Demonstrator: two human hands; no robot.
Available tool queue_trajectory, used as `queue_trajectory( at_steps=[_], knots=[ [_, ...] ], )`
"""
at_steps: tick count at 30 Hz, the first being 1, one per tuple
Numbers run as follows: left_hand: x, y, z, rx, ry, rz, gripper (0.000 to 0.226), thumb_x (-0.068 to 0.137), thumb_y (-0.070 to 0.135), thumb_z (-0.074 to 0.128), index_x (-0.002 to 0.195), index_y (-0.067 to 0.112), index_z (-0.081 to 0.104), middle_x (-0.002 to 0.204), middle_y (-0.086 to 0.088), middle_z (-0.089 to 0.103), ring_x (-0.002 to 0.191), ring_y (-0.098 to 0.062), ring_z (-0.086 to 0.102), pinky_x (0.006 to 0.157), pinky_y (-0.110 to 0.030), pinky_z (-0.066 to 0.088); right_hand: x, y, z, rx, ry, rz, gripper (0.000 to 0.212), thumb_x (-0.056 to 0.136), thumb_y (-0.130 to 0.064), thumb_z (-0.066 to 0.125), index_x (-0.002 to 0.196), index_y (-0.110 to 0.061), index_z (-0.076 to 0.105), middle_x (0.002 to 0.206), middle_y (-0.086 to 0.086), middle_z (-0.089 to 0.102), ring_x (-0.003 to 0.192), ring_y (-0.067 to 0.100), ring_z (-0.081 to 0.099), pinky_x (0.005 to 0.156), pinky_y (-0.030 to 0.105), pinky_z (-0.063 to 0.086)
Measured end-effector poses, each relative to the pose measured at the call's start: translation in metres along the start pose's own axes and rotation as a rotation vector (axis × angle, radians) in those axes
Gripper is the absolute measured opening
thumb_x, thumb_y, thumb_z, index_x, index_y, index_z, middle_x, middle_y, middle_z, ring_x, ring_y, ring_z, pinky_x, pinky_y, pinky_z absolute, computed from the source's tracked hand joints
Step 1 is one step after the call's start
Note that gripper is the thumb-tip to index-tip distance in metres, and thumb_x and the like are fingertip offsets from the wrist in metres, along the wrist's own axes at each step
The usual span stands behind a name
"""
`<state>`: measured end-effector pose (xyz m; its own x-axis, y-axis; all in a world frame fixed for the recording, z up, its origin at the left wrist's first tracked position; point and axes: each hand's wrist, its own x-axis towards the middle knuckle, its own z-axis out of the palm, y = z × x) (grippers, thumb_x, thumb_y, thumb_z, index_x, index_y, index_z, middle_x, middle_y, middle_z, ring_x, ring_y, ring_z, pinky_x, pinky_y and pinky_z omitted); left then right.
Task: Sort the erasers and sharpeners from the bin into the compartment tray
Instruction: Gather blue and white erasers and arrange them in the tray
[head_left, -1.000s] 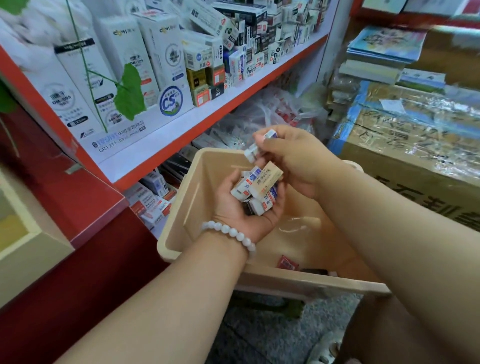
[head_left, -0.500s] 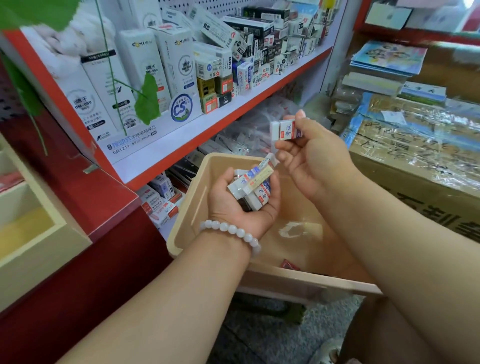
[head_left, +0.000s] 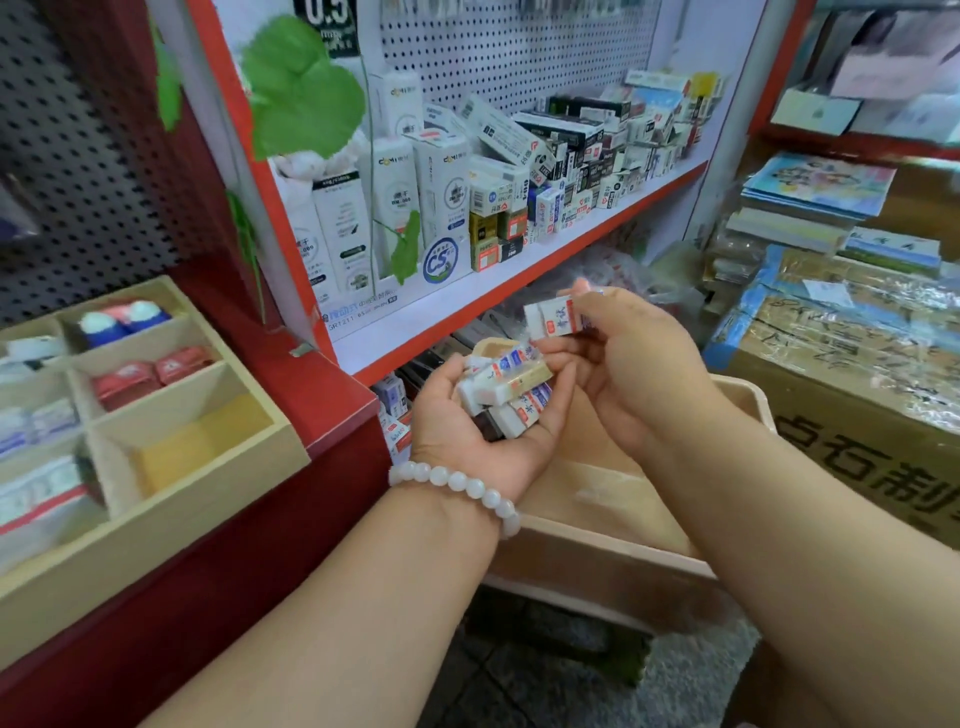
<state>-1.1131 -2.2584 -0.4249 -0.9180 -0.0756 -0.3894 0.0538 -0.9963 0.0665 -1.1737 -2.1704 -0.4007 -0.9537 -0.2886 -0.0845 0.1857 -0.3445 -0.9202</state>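
My left hand (head_left: 478, 431), palm up above the beige bin (head_left: 597, 551), cups a pile of several small wrapped erasers (head_left: 506, 387). My right hand (head_left: 628, 364) pinches one white eraser (head_left: 553, 317) with a red and blue label just above that pile. The wooden compartment tray (head_left: 208, 499) stands at the left on a red counter. Its cells hold blue and red sharpeners (head_left: 124, 319) and several erasers. One cell (head_left: 192, 441) near the tray's right front corner shows a bare yellow floor.
A red-edged shelf (head_left: 519, 291) packed with stationery boxes runs behind my hands. Green leaves (head_left: 301, 88) hang in front of it. A taped cardboard carton (head_left: 852, 364) and stacked books (head_left: 815, 197) sit at the right. Grey floor lies below the bin.
The view has swung left, so the compartment tray now shows. Both hands have risen from the bin. My right hand has lifted one eraser away from the pile.
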Motion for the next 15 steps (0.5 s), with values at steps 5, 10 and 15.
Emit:
queue_trajectory(
  at_steps=[5,10,15],
  knots=[
    [-0.038,0.025,0.009,0.027,-0.027,0.063,0.037,0.089,0.026,0.055,0.107,-0.005,0.06,0.092,-0.031,0.067,0.085,-0.043,0.065,0.073,-0.054,0.056,-0.02,-0.007,0.037,0.092,-0.088,0.002,0.013,0.095,-0.017,0.054,0.087,-0.009,0.059,0.063,0.003,0.06,0.045,0.006,0.053,0.045,0.017,0.049],
    [-0.082,0.068,0.009,0.021,-0.038,0.131,0.045,0.08,0.02,0.06,0.119,-0.003,0.059,0.105,-0.028,0.065,0.091,-0.04,0.063,0.073,-0.051,0.056,-0.036,-0.01,0.074,0.073,-0.165,0.008,0.005,0.095,-0.007,0.051,0.095,-0.009,0.056,0.077,0.009,0.058,0.054,0.013,0.059,0.056,0.025,0.057],
    [-0.131,0.121,0.003,0.041,0.037,0.34,0.026,0.086,0.021,0.06,0.102,0.0,0.063,0.092,-0.026,0.069,0.088,-0.037,0.066,0.073,-0.046,0.058,-0.051,-0.002,0.117,-0.079,-0.218,0.093,0.005,0.092,-0.009,0.055,0.088,-0.011,0.056,0.07,0.005,0.059,0.052,0.012,0.057,0.046,0.02,0.05]
  ],
)
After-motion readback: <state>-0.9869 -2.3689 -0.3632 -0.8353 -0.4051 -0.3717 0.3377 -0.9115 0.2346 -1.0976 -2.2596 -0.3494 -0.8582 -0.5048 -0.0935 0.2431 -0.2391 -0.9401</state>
